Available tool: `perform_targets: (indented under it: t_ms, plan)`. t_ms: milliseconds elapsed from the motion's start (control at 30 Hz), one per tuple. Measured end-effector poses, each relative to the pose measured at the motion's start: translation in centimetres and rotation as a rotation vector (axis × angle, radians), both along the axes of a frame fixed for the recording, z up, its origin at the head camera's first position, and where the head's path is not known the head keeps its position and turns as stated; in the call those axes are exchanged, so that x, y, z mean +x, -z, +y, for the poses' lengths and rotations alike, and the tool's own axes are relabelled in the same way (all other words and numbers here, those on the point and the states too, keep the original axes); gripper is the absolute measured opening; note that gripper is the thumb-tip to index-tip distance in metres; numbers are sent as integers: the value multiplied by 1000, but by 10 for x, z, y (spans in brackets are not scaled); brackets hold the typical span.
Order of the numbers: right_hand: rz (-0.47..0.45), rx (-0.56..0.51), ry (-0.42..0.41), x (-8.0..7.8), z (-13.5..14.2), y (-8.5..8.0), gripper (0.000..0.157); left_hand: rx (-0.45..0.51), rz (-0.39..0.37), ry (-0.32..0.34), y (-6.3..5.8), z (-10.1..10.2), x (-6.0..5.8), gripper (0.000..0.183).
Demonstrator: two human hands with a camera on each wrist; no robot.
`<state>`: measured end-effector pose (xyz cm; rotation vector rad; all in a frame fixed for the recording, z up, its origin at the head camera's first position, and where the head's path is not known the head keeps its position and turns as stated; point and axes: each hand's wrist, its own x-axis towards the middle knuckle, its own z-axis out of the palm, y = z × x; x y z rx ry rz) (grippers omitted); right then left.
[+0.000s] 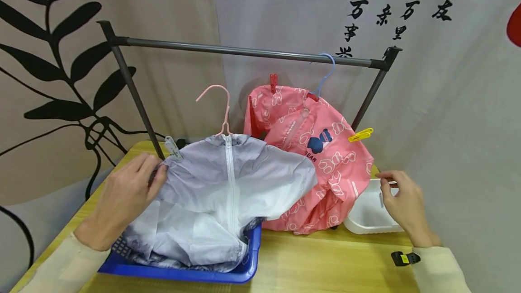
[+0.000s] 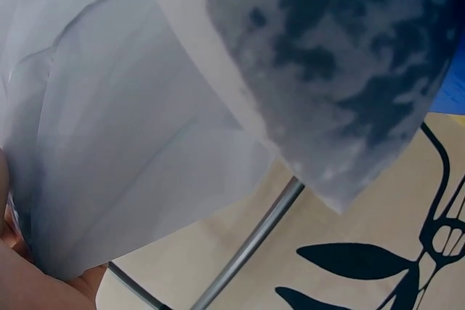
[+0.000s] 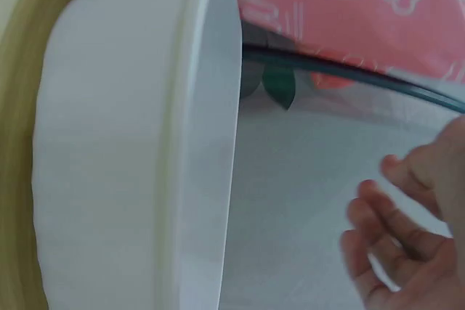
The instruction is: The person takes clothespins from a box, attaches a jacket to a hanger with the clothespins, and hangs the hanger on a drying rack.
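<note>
Left hand (image 1: 126,189): thumb and fingers pinch the grey-white jacket (image 1: 195,189) at its left shoulder, presumably to steady the cloth beside the pale clip (image 1: 173,148), which appears to fix the shoulder to the hanger inside.

Right hand (image 1: 404,205): nothing grasped, fingers loosely parted, at the right side of the white tub (image 1: 368,228); contact with the rim cannot be told. Tub sits near the right edge of the worktop (image 1: 309,261), probably for easy reach.

Jacket location: over the blue basket (image 1: 255,252), toward the worktop's left edge, lower part inside it. Pink hanger (image 1: 227,111) rises from the collar, likely to keep the shoulders spread; its hook is free of the rail (image 1: 244,52).

Pink coat (image 1: 331,166) hangs behind on a blue hanger (image 1: 324,79), hooked over the rail. Red clip (image 1: 273,82) and yellow clip (image 1: 361,135) at its shoulders, probably against slipping
</note>
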<state>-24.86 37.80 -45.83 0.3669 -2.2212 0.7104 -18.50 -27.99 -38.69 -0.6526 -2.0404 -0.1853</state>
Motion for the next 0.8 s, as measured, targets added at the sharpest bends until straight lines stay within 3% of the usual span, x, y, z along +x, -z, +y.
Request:
perform_targets:
  t_ms: [433,800]
  plan:
    - [-551,254,-18,-33,45,-3,16,20,49,23,-5,4,0,47]
    - [-806,422,-96,-56,68,0,15,5,36,17,-3,1,1,48]
